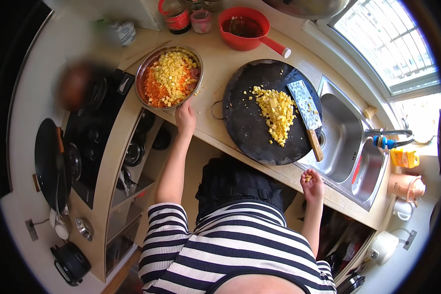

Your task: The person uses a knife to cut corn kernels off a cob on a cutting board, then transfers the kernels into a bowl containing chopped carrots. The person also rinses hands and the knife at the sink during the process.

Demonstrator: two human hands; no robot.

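Observation:
My left hand [186, 118] holds the near edge of a stainless steel bowl [198, 64], its fingertips partly hidden by the bowl. In the bowl lie diced yellow pieces [172, 70] over chopped orange pieces [150, 88], with some reddish-brown bits at the right. My right hand [312, 185] is palm up at the counter's front edge, fingers curled around a few yellow cubes [308, 178]. A round dark cutting board [242, 136] lies between the hands. On it are a heap of yellow cubes [277, 114] and a cleaver [304, 104], its wooden handle towards me.
Right of the board is a double-basin steel sink [343, 136] with a faucet [393, 133]. Behind the board stand a red ladle-shaped basin [242, 40] and a jar [177, 22] with a red label. On the left are a black cooktop [103, 110] and a wok [46, 161].

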